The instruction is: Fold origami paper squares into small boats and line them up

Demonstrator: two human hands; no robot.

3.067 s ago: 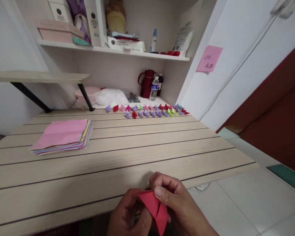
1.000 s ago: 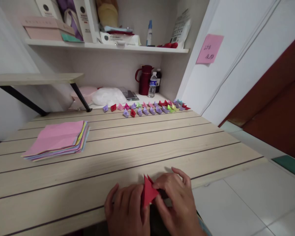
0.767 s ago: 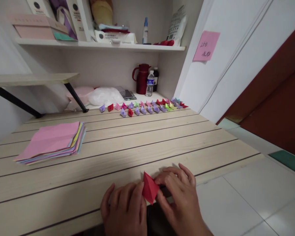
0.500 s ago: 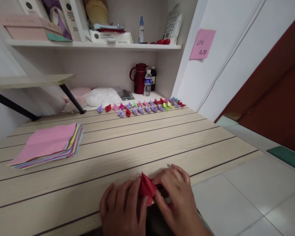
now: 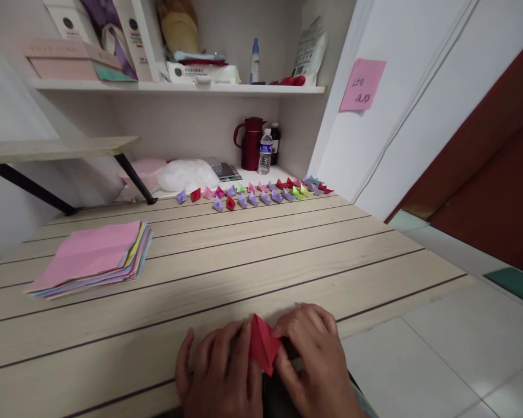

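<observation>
A small piece of folded red paper (image 5: 264,346) is pinched between my two hands at the table's near edge. It has a diamond-like outline with a crease down its middle, one point facing away from me. My left hand (image 5: 221,364) grips its left side, thumb below and fingers above. On the right corner, my right hand (image 5: 312,354) closes with thumb and forefinger. The undersides of the paper and some fingertips are hidden.
A stack of coloured paper squares (image 5: 91,255) lies at left. Several small folded paper boats (image 5: 253,199) stand in rows at the back. Behind them are a dark red jug (image 5: 251,144) and a water bottle (image 5: 265,152). A small raised shelf (image 5: 61,149) stands at left.
The red paper has flattened and spread into a diamond shape, where its folds stood up more before. Both hands keep their hold. The whole view has shifted slightly.
</observation>
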